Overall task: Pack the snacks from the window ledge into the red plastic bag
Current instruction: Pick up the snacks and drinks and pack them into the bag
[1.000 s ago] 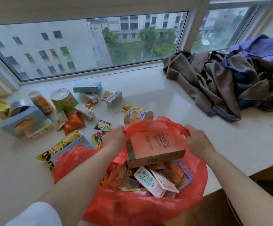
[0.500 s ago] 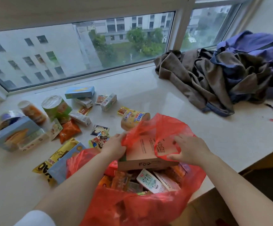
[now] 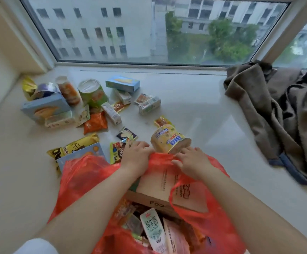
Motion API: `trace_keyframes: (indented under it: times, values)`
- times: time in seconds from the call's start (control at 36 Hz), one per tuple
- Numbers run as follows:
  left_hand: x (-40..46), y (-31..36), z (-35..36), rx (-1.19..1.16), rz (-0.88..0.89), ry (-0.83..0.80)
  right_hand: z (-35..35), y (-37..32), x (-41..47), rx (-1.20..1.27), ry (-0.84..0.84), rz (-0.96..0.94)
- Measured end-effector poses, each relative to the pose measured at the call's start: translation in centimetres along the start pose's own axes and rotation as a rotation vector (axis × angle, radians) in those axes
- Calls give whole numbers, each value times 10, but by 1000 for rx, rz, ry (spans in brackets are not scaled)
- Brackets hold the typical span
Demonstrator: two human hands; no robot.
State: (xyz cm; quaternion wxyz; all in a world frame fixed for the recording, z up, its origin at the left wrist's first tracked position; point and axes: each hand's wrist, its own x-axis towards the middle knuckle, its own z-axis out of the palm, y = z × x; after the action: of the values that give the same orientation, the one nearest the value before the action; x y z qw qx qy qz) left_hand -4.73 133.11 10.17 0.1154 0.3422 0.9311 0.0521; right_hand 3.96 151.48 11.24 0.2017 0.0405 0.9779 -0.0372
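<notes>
Both forearms are reaching forward and down over the open red plastic bag [image 3: 79,180], which is sitting on the near part of the window ledge [image 3: 194,110]. The left hand [image 3: 137,158] is lying knuckles-up at the bag's far rim, its fingers [image 3: 139,144] curled together and pinching the bunched red plastic. The right hand [image 3: 191,162] is resting just beside it, palm down, its fingers [image 3: 178,163] bent and pressing onto the same rim where it is draping over a tan cardboard box [image 3: 160,187] standing in the bag. A loop handle [image 3: 174,191] of the bag is hanging across the box's face. A milk carton [image 3: 153,230] and other packets are lying deeper inside. Just beyond both hands, a yellow snack cup [image 3: 169,139] is lying on its side on the ledge. Further left, more snacks are sitting loose: a green tub [image 3: 92,92], a blue box [image 3: 122,83], an orange packet [image 3: 95,122]. A brown garment [image 3: 277,114] is lying heaped at the right.
</notes>
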Motion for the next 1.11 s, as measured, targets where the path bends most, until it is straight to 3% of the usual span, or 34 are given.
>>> trace_keyframes:
  times: [0.11,0.22,0.33,0.56,0.86,1.11]
  values:
    - [8,-11,9,59,-182,-175,-2,8,18,62,195,15]
    - [21,-28,17,-253,-356,-230,-17,9,49,159,273,103]
    - [42,-47,18,-482,-502,-235,-21,2,79,302,127,283]
    - [69,-83,47,-479,-744,-232,-3,-12,125,269,-133,455]
    - [91,-102,85,-363,-837,-305,-5,-25,163,217,-207,451]
    - [94,-96,97,-321,-795,-201,-3,-36,170,144,-178,441]
